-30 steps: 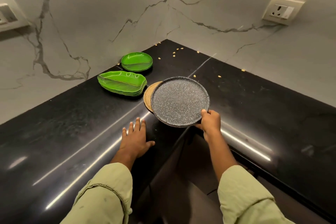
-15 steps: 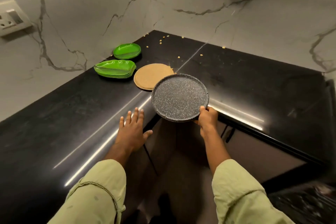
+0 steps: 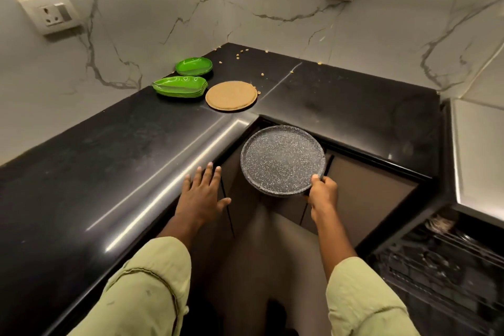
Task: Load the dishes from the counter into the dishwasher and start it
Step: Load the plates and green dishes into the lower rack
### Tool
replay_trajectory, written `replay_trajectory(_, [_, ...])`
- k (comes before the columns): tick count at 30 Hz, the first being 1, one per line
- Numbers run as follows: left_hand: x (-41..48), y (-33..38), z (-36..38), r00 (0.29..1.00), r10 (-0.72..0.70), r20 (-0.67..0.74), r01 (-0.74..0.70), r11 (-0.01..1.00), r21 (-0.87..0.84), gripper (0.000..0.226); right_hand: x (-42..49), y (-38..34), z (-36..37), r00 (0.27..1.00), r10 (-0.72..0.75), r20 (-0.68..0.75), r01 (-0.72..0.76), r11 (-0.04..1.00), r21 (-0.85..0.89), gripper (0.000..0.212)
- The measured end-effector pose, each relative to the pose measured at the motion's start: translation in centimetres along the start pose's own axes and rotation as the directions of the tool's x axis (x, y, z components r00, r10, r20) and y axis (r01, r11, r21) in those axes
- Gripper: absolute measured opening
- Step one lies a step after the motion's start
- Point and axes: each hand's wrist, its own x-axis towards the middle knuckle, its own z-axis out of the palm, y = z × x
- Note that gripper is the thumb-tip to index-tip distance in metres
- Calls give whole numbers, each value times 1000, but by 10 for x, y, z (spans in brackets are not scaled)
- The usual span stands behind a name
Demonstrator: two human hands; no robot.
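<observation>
**Black corner counter, speckled plate held in front of its edge**

A glossy black stone counter (image 3: 109, 172) runs in an L along a white marble wall (image 3: 163, 8) with grey veins. The speckled grey plate (image 3: 282, 159) is not on the counter: it is in the air in front of the inner corner, above the brown cabinet doors (image 3: 368, 191). The right hand (image 3: 323, 191) grips it at the near right rim, with the thumb on top and the other fingers curled under. The plate is round and flat with a low raised rim, has a matte stone-like look, and is nearly level.

The left hand (image 3: 203, 194) holds nothing. Its fingers are straight and spread, palm down over the rounded counter edge, just left of the plate. I cannot tell if it touches the edge.

Near the back corner lie a round tan plate (image 3: 231, 95), a stack of shiny green leaf-shaped plates (image 3: 178, 86) just beside it, and a round green plate (image 3: 194, 66) behind the stack. Small yellow crumbs (image 3: 237, 56) are scattered near the wall. Two wall sockets (image 3: 50, 12) sit above the counter. At the lower right the dark wire dishwasher rack (image 3: 450, 262) is open, well apart from the plate; what lies in it is too dark to tell.
</observation>
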Motion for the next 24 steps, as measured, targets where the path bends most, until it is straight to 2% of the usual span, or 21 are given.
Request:
replay_trajectory(6, [-68, 17, 30, 994, 77, 83, -75, 997, -24, 86, -65, 40, -59, 999, 48, -27, -47, 999, 5, 14])
replay_trajectory(11, [-115, 53, 38, 981, 161, 107, -156, 986, -55, 86, -113, 56, -127, 994, 71, -81, -72, 997, -15, 18])
replay_trajectory(15, [-139, 96, 35, 969, 223, 103, -217, 974, -67, 85, -130, 65, -184, 985, 70, -155, -76, 996, -35, 14])
replay_trajectory(21, [-171, 172, 42, 947, 293, 131, -291, 956, -31, 84, -132, 83, -274, 977, 125, -173, -119, 992, 45, 21])
replay_trajectory(24, [-193, 224, 50, 935, 328, 136, -326, 945, -39, 84, -133, 93, -333, 972, 130, -197, -122, 991, 54, 18])
